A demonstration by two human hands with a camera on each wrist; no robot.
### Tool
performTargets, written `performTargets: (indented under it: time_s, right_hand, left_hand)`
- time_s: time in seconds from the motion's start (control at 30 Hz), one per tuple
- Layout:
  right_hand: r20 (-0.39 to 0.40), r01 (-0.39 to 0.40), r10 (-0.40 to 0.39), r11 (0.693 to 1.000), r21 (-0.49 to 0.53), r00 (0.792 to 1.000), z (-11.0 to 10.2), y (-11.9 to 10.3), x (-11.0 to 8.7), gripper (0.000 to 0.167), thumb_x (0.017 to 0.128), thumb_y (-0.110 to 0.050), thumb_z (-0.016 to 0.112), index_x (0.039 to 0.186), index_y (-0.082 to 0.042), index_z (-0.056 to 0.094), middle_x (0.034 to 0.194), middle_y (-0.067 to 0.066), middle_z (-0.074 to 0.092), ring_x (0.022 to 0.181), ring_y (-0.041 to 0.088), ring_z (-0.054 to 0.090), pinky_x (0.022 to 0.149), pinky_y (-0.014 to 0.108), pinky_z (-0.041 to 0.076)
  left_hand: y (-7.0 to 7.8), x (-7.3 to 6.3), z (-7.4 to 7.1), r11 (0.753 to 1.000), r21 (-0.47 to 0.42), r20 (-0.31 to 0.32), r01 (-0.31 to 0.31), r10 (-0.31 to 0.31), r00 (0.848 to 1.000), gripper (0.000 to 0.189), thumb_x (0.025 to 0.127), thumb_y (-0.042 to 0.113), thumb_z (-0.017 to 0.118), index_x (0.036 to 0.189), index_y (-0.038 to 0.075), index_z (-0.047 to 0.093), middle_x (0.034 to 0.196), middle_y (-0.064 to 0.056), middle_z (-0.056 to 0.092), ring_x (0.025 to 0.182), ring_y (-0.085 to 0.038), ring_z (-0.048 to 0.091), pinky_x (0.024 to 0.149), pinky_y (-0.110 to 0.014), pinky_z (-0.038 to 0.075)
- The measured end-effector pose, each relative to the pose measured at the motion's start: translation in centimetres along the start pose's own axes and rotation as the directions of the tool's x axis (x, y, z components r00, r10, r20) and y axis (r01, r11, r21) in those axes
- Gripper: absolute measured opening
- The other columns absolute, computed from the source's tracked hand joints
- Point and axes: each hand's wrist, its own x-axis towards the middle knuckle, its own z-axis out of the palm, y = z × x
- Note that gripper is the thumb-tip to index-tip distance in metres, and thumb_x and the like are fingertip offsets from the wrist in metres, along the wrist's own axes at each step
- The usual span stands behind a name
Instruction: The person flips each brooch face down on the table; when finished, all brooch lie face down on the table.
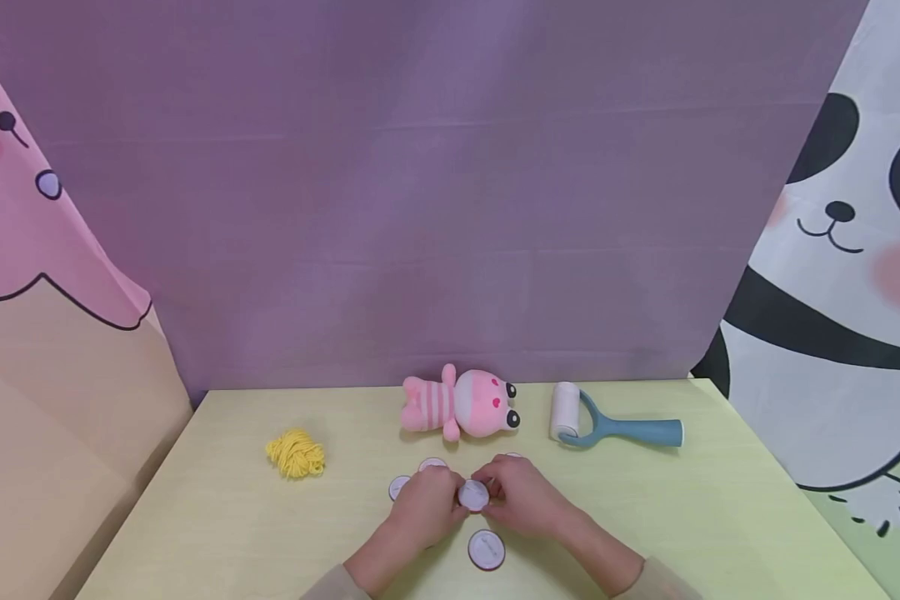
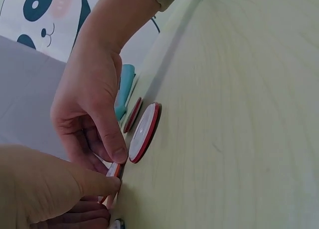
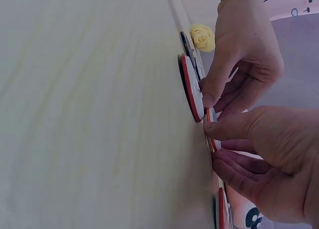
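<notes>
Both hands meet over one round white disc with a red rim (image 1: 473,496), which looks like a badge seen from the back. My left hand (image 1: 427,504) pinches its left edge between thumb and fingers. On the opposite edge, the thumb and fingers of my right hand (image 1: 525,496) grip it, as the right wrist view also shows with the held disc (image 3: 214,134) low over the table. Closer to me lies a similar disc (image 1: 487,550), flat. Beyond the left hand are two more, a left disc (image 1: 399,487) and a partly covered disc (image 1: 433,463). Another disc (image 1: 513,455) peeks out behind the right hand.
A pink striped plush toy (image 1: 461,406) lies on its back near the table's (image 1: 195,500) far edge. To its right is a lint roller (image 1: 618,428) with a blue handle. A bundle of yellow yarn (image 1: 296,454) sits on the left. A purple curtain (image 1: 450,208) hangs behind.
</notes>
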Motion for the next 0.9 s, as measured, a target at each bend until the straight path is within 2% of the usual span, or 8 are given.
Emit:
performTargets:
  time_s: [0.13, 0.23, 0.3, 0.47, 0.6, 0.9]
  right_hand:
    - [0.006, -0.005, 0.005, 1.0, 0.005, 1.0, -0.1, -0.1, -0.1, 0.021, 0.083, -0.012, 0.088, 0.104, -0.01, 0.082, 0.083, -0.003, 0.071, 0.079, 0.007, 0.063, 0.073, 0.02, 0.049]
    - [0.009, -0.021, 0.021, 1.0, 0.0, 1.0, -0.3, -0.3, -0.1, 0.021, 0.084, -0.01, 0.087, 0.104, -0.008, 0.082, 0.083, 0.0, 0.07, 0.077, 0.008, 0.063, 0.071, 0.02, 0.049]
    - [0.01, -0.029, 0.029, 1.0, 0.002, 1.0, -0.6, -0.2, -0.2, 0.021, 0.084, -0.008, 0.085, 0.105, -0.006, 0.081, 0.086, 0.003, 0.071, 0.076, 0.008, 0.066, 0.069, 0.019, 0.052]
    - [0.017, -0.065, 0.065, 0.997, 0.033, 0.998, -2.0, 0.3, -0.9, 0.024, 0.086, 0.001, 0.078, 0.109, 0.001, 0.078, 0.096, 0.01, 0.075, 0.078, 0.011, 0.072, 0.07, 0.021, 0.059]
    - [-0.002, -0.106, 0.106, 0.994, 0.033, 0.994, -3.7, 0.9, -1.8, 0.022, 0.089, -0.001, 0.078, 0.111, -0.001, 0.077, 0.102, 0.008, 0.076, 0.082, 0.011, 0.073, 0.073, 0.025, 0.062]
    - [-0.038, -0.173, 0.173, 0.985, -0.01, 0.984, -6.3, 2.5, -4.0, 0.022, 0.089, -0.006, 0.081, 0.11, -0.003, 0.077, 0.104, 0.008, 0.079, 0.079, 0.007, 0.07, 0.07, 0.024, 0.06]
  left_hand:
    - [0.4, -0.1, -0.2, 0.999, 0.054, -0.007, -0.002, 0.002, 1.0, 0.022, 0.085, 0.016, 0.086, 0.069, 0.014, 0.071, 0.063, 0.007, 0.061, 0.063, -0.006, 0.054, 0.055, -0.022, 0.043]
    - [0.5, 0.0, -0.6, 0.998, 0.053, 0.012, -0.015, 0.015, 1.0, 0.014, 0.085, 0.016, 0.086, 0.075, 0.012, 0.076, 0.067, 0.007, 0.067, 0.069, -0.008, 0.06, 0.059, -0.024, 0.049]
    - [0.6, 0.2, -1.0, 0.999, 0.036, 0.017, -0.017, 0.016, 1.0, 0.008, 0.083, 0.015, 0.088, 0.086, 0.01, 0.082, 0.073, 0.004, 0.072, 0.073, -0.01, 0.064, 0.063, -0.025, 0.054]
    - [0.9, 0.5, -1.8, 1.0, -0.02, -0.017, -0.017, 0.017, 1.0, 0.028, 0.083, 0.015, 0.088, 0.109, 0.007, 0.083, 0.088, -0.003, 0.079, 0.079, -0.009, 0.071, 0.07, -0.024, 0.058]
    - [1.7, 0.9, -1.9, 0.997, -0.066, -0.021, -0.035, 0.034, 0.999, 0.03, 0.085, 0.018, 0.087, 0.113, 0.009, 0.083, 0.093, -0.002, 0.08, 0.079, -0.006, 0.071, 0.069, -0.02, 0.057]
    - [4.0, 2.6, -1.7, 0.981, -0.184, 0.032, -0.065, 0.072, 0.997, 0.031, 0.087, 0.021, 0.088, 0.116, 0.012, 0.082, 0.105, -0.002, 0.083, 0.077, -0.003, 0.07, 0.068, -0.014, 0.053]
